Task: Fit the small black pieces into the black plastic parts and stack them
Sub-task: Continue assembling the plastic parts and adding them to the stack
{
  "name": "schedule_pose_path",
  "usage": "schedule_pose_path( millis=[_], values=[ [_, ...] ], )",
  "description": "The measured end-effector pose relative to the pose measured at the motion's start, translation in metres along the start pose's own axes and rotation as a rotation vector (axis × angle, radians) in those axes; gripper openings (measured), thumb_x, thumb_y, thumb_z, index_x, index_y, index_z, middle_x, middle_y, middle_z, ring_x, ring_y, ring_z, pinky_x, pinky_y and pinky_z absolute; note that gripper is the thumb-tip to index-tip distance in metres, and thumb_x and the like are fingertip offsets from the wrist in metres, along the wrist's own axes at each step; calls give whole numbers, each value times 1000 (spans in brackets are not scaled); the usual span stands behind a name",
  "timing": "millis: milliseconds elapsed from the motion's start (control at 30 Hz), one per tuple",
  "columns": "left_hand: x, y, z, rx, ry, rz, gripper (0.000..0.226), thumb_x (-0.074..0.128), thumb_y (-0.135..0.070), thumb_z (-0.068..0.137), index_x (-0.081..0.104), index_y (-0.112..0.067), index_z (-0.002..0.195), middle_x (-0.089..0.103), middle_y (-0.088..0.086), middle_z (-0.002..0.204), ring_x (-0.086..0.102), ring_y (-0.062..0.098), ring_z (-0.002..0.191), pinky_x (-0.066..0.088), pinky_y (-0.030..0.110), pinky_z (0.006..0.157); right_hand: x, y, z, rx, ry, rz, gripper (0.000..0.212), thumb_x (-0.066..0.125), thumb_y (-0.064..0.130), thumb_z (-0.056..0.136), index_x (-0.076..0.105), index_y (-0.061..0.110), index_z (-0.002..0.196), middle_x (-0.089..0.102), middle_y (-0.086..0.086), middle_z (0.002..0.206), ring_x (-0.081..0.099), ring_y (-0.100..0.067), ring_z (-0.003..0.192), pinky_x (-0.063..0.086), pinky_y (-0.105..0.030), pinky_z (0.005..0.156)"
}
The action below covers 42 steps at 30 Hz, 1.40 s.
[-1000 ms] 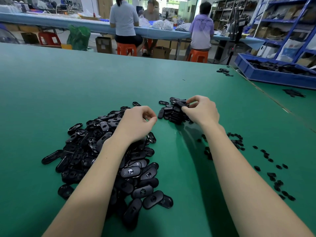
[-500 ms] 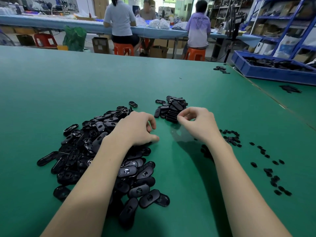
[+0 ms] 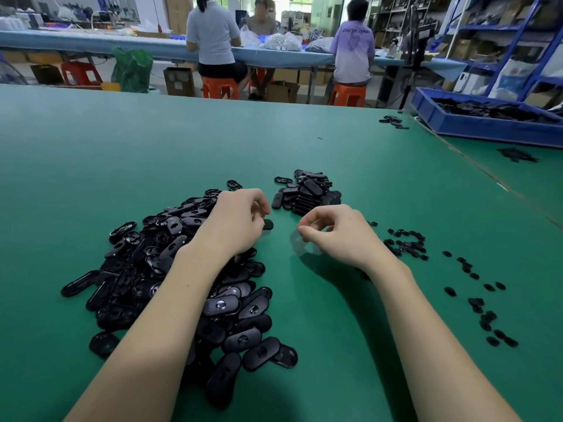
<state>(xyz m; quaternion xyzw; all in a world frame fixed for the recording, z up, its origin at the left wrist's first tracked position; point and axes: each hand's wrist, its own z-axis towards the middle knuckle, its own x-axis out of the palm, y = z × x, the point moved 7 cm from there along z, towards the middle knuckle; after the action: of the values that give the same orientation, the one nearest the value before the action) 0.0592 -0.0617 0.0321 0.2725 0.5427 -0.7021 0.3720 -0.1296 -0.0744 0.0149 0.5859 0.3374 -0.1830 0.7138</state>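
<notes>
1. Green desk (image 3: 91, 166): loose black plastic parts (image 3: 158, 269) left of centre, stack (image 3: 307, 193) beyond.
2. Right hand (image 3: 341, 236) has left the stack, fingers curled, empty.
3. Left hand (image 3: 234, 223) pinches a fresh part (image 3: 268, 224); small black pieces (image 3: 408, 243) wait rightward.

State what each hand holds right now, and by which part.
The left hand grips a black plastic part by one end; its other end pokes out. The right hand holds nothing visible.

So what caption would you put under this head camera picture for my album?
Left hand picks a black plastic part from the big pile; right hand waits beside the stack.
</notes>
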Motion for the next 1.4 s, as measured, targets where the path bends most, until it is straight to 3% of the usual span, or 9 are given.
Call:
schedule_pose_path(
  millis=[133,267,333,467,633,833,1000,1167,1400],
  values=[
    [1,-1,-2,-27,19,-179,32,53,-1,85,70,-28,90,72,-15,92,66,13,71,42,2,65,3,0,-1,44,8,102,3,72,37,89,73,35,89,73,12,81,57,5,55,40,-11,55],
    [3,-13,-5,13,69,-373,29,58,-1,89,72,-27,92,75,-11,95,71,21,86,57,34,89,7,0,-2,113,57,295,13,68,40,93,75,29,95,78,14,85,57,-1,56,43,-13,57],
    [6,-18,-6,29,100,-421,24,61,-5,90,72,-26,93,75,-10,97,72,19,88,56,35,92,4,0,-2,117,47,362,10,70,33,93,76,24,94,78,10,83,52,0,54,40,-9,51],
    [14,-21,-6,101,135,-307,16,75,-21,84,69,-31,95,73,-16,96,69,7,84,54,24,81,-4,-6,-3,160,31,424,9,71,26,92,77,20,90,78,8,81,49,-1,53,38,-10,48],
    [20,-26,-8,222,51,-148,22,79,-30,80,67,-31,98,69,-18,88,63,2,85,48,21,76,-9,-11,-4,174,71,403,10,70,27,92,76,20,90,78,8,83,51,-4,56,39,-20,55],
    [19,-24,-7,230,7,-87,22,78,-34,82,69,-31,102,68,-17,88,63,2,85,50,24,78,-38,-23,-2,186,-31,67,15,64,41,95,73,31,88,76,20,78,60,0,56,46,-23,61],
    [22,-22,-8,208,49,-67,20,76,-33,83,70,-28,101,69,-16,89,63,3,85,46,22,77,-60,-41,-4,266,-61,-304,8,69,37,86,72,36,78,70,22,81,66,-10,91,54,-33,86],
    [24,-24,-9,205,76,-63,18,76,-32,84,70,-28,100,69,-16,89,63,5,87,47,22,77,-51,-44,-7,296,56,-384,5,78,35,77,76,40,77,72,24,84,66,-6,91,51,-27,79],
    [22,-21,-8,195,70,-59,18,76,-32,83,70,-29,99,67,-18,87,63,4,87,46,22,75,-48,-37,-6,243,42,-360,7,74,33,82,70,36,77,71,24,80,64,-5,85,47,-28,76]
  ],
)
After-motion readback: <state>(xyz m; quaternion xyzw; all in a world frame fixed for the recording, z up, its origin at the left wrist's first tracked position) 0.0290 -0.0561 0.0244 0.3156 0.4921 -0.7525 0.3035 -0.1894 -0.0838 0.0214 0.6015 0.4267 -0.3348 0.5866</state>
